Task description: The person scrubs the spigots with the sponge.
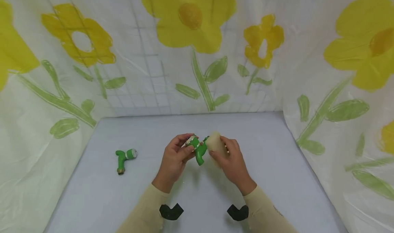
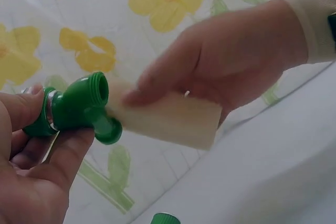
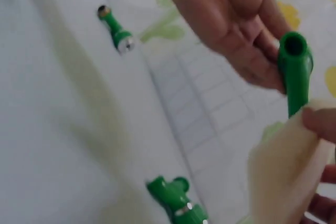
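Clerk: Entry one, and its place?

Checker: Green tap [image 1: 200,153], glossy, silver-banded, with a threaded mouth [image 2: 100,88]. Held up above the pale table [image 1: 277,178], between the two hands.

Clerk: Condition of the grip?

Checker: Left hand [image 1: 176,156]: thumb and fingers grasped the banded end, fingers partly beneath the body. The ends beyond jutted free.

Clerk: Entry two?

Checker: Pad [image 1: 215,145], cream, plain, grasped in the right hand [image 1: 232,164], thumb laid along it. Its edge overlapped the tap in view; blur left actual contact uncertain.

Clerk: Remaining stock?

Checker: Second tap [image 1: 122,159], green, lying on the table at the left, well apart from both hands. Third green fitting [image 3: 176,200], part-seen in the right wrist view; the head view did not plainly show it.

Clerk: Hazards, by cause?

Checker: My judgement only. First, slippage: the tap looked smooth and was gripped towards one end, so a hard push by the pad on a free end could have twisted it loose and dropped it on the table. Second, snagging: the threaded rim could have caught or torn the pad, if soft, were it dragged across. Third, collision: a dropped tap might have struck the third fitting, had that lain beneath.
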The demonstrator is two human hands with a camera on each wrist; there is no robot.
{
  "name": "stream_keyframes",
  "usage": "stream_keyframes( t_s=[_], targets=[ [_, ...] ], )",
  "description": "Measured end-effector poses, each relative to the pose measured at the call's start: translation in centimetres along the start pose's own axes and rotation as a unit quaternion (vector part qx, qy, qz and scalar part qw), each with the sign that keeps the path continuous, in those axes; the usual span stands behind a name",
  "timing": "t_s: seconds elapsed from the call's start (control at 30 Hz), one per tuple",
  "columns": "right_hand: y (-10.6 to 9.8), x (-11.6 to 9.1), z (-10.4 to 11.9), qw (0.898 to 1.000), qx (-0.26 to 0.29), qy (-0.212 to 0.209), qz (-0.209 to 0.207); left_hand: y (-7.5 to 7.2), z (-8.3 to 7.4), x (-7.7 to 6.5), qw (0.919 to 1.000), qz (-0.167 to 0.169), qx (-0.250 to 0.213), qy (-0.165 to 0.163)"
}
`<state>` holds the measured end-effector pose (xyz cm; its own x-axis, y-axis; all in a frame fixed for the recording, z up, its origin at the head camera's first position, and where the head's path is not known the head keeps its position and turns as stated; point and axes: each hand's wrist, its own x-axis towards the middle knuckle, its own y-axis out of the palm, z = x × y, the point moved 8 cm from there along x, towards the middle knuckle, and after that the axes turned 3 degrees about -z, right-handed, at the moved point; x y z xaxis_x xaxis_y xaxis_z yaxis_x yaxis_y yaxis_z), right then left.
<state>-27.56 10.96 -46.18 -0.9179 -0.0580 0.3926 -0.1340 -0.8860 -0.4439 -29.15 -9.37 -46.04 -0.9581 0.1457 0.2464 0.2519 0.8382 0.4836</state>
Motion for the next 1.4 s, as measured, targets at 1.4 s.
stream_keyframes(
  t_s=[1.4],
  targets=[
    [-0.4, -0.6, 3.9, 0.993, -0.017, -0.113, 0.043, -0.4, -0.2, -0.2, 0.9989, 0.019, -0.042, -0.008]
  ],
)
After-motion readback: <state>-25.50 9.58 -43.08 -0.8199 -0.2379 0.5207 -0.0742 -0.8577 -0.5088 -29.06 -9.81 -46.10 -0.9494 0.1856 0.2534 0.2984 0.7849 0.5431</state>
